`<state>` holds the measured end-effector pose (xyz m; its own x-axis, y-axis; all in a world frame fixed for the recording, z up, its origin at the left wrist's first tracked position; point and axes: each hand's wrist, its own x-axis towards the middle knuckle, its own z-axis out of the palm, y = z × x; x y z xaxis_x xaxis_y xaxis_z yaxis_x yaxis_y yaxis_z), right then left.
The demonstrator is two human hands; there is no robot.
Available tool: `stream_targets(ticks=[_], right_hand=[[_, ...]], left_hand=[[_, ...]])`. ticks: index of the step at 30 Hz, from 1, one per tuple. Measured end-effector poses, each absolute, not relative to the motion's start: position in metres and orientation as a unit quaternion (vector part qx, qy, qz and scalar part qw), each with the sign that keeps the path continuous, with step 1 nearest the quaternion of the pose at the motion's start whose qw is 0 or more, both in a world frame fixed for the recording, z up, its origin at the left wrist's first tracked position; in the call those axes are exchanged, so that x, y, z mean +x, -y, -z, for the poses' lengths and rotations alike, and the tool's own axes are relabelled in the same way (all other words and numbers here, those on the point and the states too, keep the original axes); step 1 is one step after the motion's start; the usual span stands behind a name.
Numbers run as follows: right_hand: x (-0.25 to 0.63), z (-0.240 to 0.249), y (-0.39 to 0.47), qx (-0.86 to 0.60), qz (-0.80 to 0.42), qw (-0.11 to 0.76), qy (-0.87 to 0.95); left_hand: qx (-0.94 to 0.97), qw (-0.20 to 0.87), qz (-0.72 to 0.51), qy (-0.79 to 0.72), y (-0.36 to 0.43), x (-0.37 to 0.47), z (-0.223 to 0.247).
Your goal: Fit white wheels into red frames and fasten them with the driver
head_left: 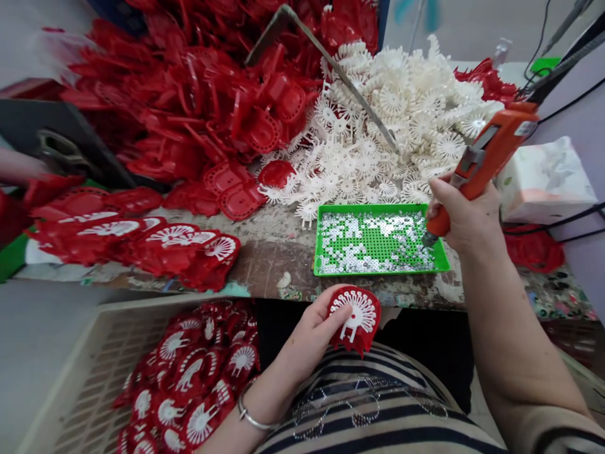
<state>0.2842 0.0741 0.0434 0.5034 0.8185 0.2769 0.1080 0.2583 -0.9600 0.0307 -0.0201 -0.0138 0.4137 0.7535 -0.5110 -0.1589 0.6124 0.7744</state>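
My left hand grips a red plastic part with a white fan-shaped piece lying on its face, thumb pressed on the white piece. In my right hand is an orange electric screwdriver, fingers wrapped round its body. Its tip points down into the right end of a green tray, among small silvery washer-like pieces; whether it touches one I cannot tell. The tray lies on the worn bench, just beyond my left hand.
Piles of red plastic parts and white fan-shaped pieces cover the bench's back. Assembled red-and-white parts line the left front edge; more fill a crate below. A tissue pack stands right. Another person's arm shows far left.
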Motion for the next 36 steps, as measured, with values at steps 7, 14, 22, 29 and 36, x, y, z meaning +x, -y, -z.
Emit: stream_targets(ticks=[7, 14, 22, 29, 36], right_hand=[[0.290, -0.030, -0.085, -0.543, -0.250, 0.664, 0.449], [0.290, -0.028, -0.084, -0.548, -0.235, 0.657, 0.461], [0.289, -0.028, -0.082, -0.552, -0.234, 0.653, 0.463], [0.289, -0.029, -0.081, -0.562, -0.241, 0.651, 0.450], [0.289, -0.036, -0.083, -0.558, -0.226, 0.663, 0.444]], left_hand=[[0.336, 0.768, -0.284, -0.466, 0.017, 0.033, 0.013], [0.327, 0.773, -0.282, -0.464, 0.014, 0.035, 0.015], [0.323, 0.776, -0.283, -0.462, 0.015, 0.036, 0.013], [0.317, 0.775, -0.281, -0.468, 0.016, 0.037, 0.012], [0.326, 0.773, -0.281, -0.466, 0.019, 0.035, 0.011]])
